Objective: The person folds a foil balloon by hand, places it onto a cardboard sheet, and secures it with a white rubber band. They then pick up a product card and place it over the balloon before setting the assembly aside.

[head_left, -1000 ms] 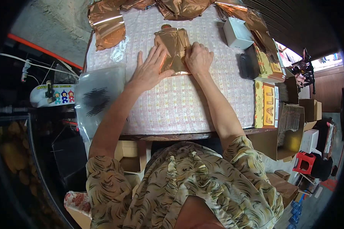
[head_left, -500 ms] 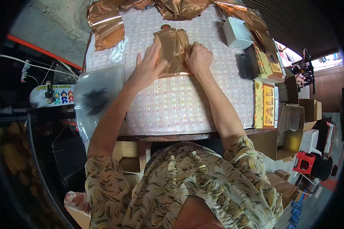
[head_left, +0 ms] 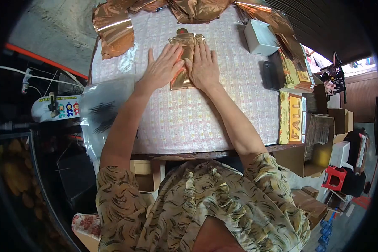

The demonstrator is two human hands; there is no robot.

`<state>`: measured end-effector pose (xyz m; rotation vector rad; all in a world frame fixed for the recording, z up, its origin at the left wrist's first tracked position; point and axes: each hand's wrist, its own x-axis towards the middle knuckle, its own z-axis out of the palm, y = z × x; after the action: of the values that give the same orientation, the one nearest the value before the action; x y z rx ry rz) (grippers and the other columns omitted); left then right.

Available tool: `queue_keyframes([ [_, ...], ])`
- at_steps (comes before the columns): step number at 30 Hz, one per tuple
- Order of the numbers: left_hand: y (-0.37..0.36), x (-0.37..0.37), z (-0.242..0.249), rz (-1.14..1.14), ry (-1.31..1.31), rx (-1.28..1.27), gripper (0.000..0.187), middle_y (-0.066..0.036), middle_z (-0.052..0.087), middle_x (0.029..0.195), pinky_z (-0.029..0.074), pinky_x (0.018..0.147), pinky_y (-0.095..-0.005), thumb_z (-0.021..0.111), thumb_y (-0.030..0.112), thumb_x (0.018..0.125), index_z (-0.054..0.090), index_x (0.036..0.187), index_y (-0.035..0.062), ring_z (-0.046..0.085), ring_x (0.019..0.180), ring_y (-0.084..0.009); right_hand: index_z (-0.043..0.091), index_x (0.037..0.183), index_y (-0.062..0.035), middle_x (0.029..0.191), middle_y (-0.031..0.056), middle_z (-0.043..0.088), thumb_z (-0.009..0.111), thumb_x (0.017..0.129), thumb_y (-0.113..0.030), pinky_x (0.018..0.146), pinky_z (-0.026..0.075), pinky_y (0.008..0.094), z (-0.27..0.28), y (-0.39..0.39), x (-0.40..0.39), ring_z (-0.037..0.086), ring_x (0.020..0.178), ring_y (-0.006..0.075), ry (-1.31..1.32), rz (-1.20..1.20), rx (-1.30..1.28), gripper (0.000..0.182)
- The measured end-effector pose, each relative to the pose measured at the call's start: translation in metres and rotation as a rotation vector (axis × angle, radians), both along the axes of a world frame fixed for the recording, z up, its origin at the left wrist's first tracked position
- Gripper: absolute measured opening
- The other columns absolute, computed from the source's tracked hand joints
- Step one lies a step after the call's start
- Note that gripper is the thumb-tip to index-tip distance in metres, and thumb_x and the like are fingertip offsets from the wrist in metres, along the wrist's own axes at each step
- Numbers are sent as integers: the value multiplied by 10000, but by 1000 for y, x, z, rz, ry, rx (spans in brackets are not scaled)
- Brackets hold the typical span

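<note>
A copper-coloured foil piece (head_left: 182,80), folded into a narrow upright rectangle, lies on the checked cloth (head_left: 185,122). My left hand (head_left: 163,67) rests flat over its left edge with fingers spread. Flat on its right side is my right hand (head_left: 204,69), fingers extended and slightly apart. A small round dark object with red on it (head_left: 182,31) sits just beyond the foil's top edge. More copper foil (head_left: 197,10) lies along the far side of the table.
Clear plastic bags (head_left: 107,107) lie at the left edge, with white string (head_left: 128,59) beyond them. On the right are a white box (head_left: 261,38), a black object (head_left: 271,74) and printed "FALL" packages (head_left: 295,119). A red stool (head_left: 335,178) stands on the floor.
The foil's right side has been folded inward, making it narrower. My right hand has moved left and opened out flat on it, and my left hand has come down onto the foil.
</note>
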<state>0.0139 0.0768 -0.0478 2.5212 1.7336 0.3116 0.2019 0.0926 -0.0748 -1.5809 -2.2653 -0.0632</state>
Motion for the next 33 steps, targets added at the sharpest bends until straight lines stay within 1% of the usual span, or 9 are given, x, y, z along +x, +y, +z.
queue_keyframes([
  [8,-4,-1,4,-9,-94,1,607,-57,266,1676,104,1178,-698,391,451,1077,331,1588,128,243,1544,-262,324,1546,56,1619,229,326,360,1063,-478,1233,194,517,2,-5,-2,270,1526,345,12,-26,50,721],
  [11,-36,17,16,-48,20,31,784,-109,238,1682,79,1183,-692,485,563,1006,289,1595,85,202,1560,-279,261,1580,44,1676,205,209,328,1066,-479,1261,115,497,12,-9,-4,159,1568,309,-13,-58,-117,736],
  [15,-53,14,25,-34,99,-98,957,-133,187,1695,36,1194,-684,580,626,934,205,1615,69,149,1573,-309,306,1562,45,1647,221,275,327,1069,-459,1250,156,502,12,-9,-3,193,1555,315,-15,-72,-60,705],
  [21,-65,-7,19,-33,54,-109,988,-115,117,1713,14,1200,-674,613,597,926,155,1627,72,94,1575,-358,306,1563,41,1654,200,268,345,1064,-470,1251,140,505,14,-12,-4,187,1557,311,71,-78,-61,716],
  [27,-63,-7,17,-14,-28,-131,1007,-127,156,1705,35,1204,-665,663,582,893,190,1622,73,111,1571,-375,268,1580,36,1671,197,226,341,1056,-494,1256,119,507,10,-3,-2,143,1571,298,90,-67,-199,749],
  [29,-61,-3,26,4,-27,-171,989,-129,160,1704,38,1203,-664,674,542,896,187,1623,82,108,1571,-376,404,1490,48,1581,235,365,444,1031,-429,1245,165,521,-1,1,1,280,1510,335,250,-36,-97,663],
  [30,-62,-1,29,27,-21,-220,973,-131,163,1702,41,1202,-663,685,501,900,184,1625,90,104,1571,-378,404,1490,48,1581,235,365,444,1031,-429,1245,165,521,9,-3,11,280,1510,335,252,-40,-96,663],
  [32,-66,3,35,46,-79,-188,956,-134,209,1689,66,1210,-642,719,467,883,230,1608,81,120,1568,-383,581,1272,-5,1318,206,585,562,978,-312,1195,275,538,45,-19,44,491,1324,350,270,176,-237,425],
  [33,-67,4,38,61,-137,-160,940,-137,254,1675,91,1218,-620,753,433,866,276,1592,71,136,1564,-388,606,1166,-28,1176,177,617,609,930,-242,1150,330,539,57,-31,62,546,1208,353,305,282,-234,319],
])
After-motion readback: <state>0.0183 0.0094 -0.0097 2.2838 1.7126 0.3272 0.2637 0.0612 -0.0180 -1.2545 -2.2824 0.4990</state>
